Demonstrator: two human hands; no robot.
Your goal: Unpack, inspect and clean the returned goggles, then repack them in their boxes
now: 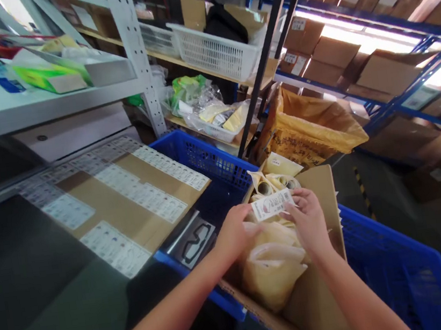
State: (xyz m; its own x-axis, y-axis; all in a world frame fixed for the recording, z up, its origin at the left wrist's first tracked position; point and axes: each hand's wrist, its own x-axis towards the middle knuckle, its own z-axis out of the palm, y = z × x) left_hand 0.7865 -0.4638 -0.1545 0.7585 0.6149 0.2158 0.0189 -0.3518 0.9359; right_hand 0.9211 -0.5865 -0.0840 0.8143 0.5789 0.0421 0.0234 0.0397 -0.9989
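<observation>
A small white printed label is stretched between my two hands above an open cardboard box. My right hand pinches its right end between thumb and fingers. At its left end is my left hand, fingers curled in and partly blurred, closed on the label's edge. Under the hands, the box holds several pale yellow plastic bags. Rolled items in similar wrapping stand at the box's far end, and a bag with a small label lies behind them.
Blue crates surround the box. On the left, a cardboard sheet carries rows of printed labels. A packet with a black frame-shaped print lies beside my left hand. Behind are an orange sack, a white basket and racks of cartons.
</observation>
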